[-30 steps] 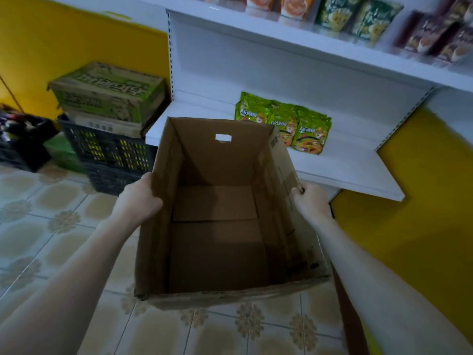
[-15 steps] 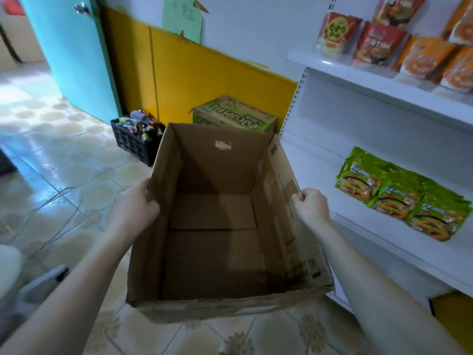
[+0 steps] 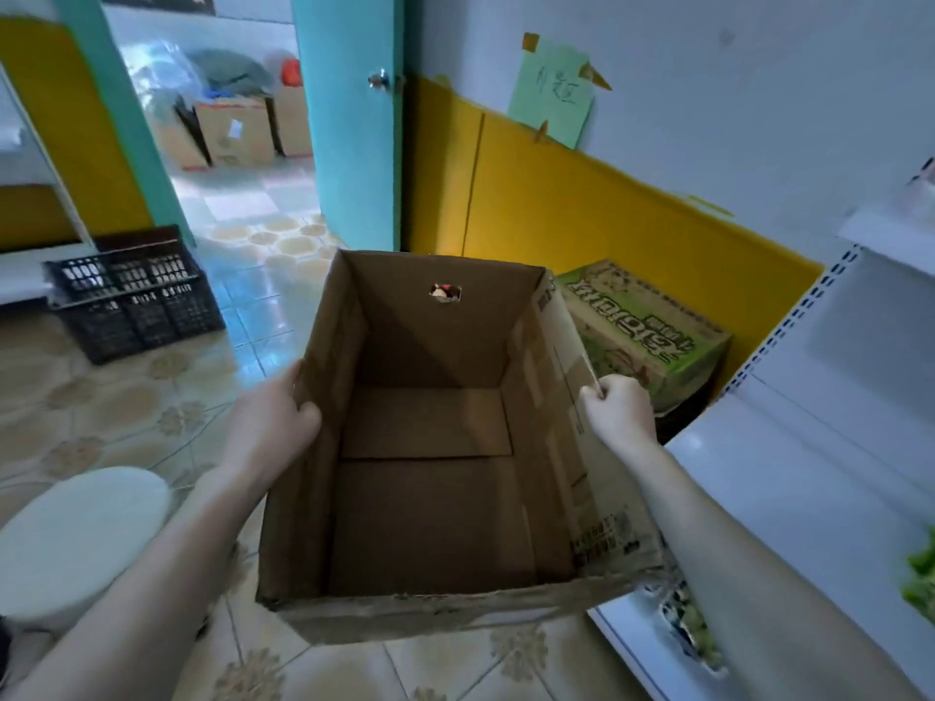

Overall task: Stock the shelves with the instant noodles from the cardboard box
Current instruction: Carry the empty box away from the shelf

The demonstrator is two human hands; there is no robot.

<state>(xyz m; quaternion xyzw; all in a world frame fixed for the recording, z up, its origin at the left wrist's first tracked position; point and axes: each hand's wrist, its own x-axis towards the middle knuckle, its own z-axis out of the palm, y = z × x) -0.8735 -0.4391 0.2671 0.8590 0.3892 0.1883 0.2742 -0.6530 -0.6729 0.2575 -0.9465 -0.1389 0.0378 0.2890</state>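
I hold a brown cardboard box in the air in front of me; its inside is bare, with no noodle packs in it. My left hand grips the box's left wall, fingers curled over the rim. My right hand pinches the top edge of the right wall. A white shelf lies at the right, and a sliver of green noodle packs shows at its far right edge.
A green printed carton stands on the floor by the yellow wall beyond the box. A black plastic crate sits at the left, a white round stool near my left arm. A teal door stands open onto a room with more boxes.
The view has swung left, away from the shelf: the green packs slid almost out of sight at the right, and the door and crate came into view. Both hands kept their hold on the box.
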